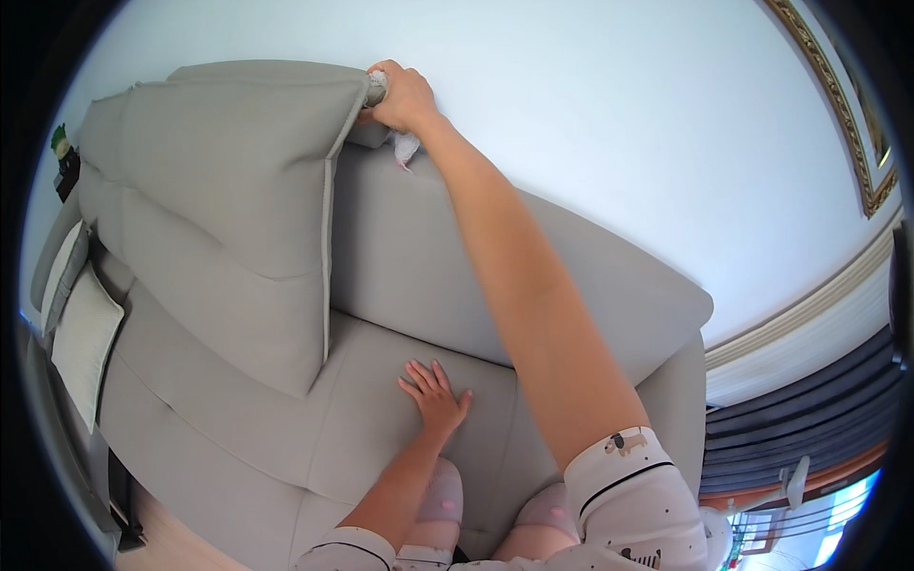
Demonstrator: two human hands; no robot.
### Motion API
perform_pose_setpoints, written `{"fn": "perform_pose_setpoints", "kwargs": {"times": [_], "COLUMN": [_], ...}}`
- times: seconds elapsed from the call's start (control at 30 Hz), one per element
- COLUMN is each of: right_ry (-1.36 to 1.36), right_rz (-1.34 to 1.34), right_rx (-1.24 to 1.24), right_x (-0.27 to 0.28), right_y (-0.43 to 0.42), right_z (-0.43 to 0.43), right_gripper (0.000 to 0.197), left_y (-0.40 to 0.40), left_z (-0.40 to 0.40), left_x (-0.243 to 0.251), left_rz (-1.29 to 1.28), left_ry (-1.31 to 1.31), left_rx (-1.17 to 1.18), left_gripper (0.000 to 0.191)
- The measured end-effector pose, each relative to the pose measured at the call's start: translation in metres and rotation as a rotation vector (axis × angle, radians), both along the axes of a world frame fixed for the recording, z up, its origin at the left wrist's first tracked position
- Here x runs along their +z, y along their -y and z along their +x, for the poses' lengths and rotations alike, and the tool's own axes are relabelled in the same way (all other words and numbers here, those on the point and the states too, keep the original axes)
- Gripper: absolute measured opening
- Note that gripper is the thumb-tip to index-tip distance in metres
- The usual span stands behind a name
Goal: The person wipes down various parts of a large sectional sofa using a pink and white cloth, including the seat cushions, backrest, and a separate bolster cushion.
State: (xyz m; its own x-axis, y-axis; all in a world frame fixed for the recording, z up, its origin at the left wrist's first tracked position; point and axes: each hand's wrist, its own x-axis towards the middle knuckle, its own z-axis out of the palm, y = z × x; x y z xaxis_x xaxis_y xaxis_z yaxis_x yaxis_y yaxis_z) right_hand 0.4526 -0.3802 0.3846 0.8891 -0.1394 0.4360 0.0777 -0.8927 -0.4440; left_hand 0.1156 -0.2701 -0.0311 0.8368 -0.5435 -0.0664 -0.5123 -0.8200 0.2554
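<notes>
My right hand (405, 98) reaches to the upper corner of a large grey back cushion (235, 193), its fingers closed around a whitish crumpled cloth (407, 148) and what looks like the cushion's corner. Part of the cloth hangs below the hand, in front of the sofa's backrest (421, 235). The cushion leans on the left part of the sofa. My left hand (437, 403) lies palm down with spread fingers on the grey sofa seat (357, 414), holding nothing.
Two light throw pillows (89, 342) rest at the sofa's far left end. A white wall (571, 128) rises behind the backrest, with a gilded frame (821, 78) at upper right. Dark curtains (800, 421) hang at right. My knees are on the seat's near part.
</notes>
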Motion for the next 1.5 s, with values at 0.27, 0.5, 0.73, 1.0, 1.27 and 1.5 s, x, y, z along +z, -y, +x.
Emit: {"fn": "perform_pose_setpoints", "kwargs": {"times": [0.27,0.5,0.73,1.0,1.27,1.5], "right_ry": [0.053,0.001,-0.014,-0.1,-0.122,-0.141], "right_rz": [-0.025,0.269,0.491,0.452,0.532,0.424], "right_rx": [-0.026,-0.187,-0.279,-0.416,-0.52,-0.526], "right_x": [0.017,-0.013,-0.053,-0.018,-0.077,-0.142], "right_y": [0.052,0.113,0.091,0.093,0.093,0.119], "right_z": [-0.084,-0.282,-0.499,-0.758,-0.841,-0.794], "right_gripper": [0.075,0.065,0.048,0.042,0.046,0.061], "left_y": [0.001,-0.011,-0.091,-0.119,-0.177,-0.262], "left_z": [0.007,0.021,0.091,0.147,0.065,0.038], "left_x": [0.013,0.063,0.021,0.123,0.151,0.165], "left_rz": [-0.018,0.198,-0.453,-1.674,-1.581,-1.355], "left_ry": [-0.131,-0.403,-0.891,-0.962,-1.293,-0.98], "left_rx": [-0.033,-0.099,-0.05,0.404,0.45,0.264], "left_gripper": [0.113,0.117,0.107,0.048,0.06,0.067]}}
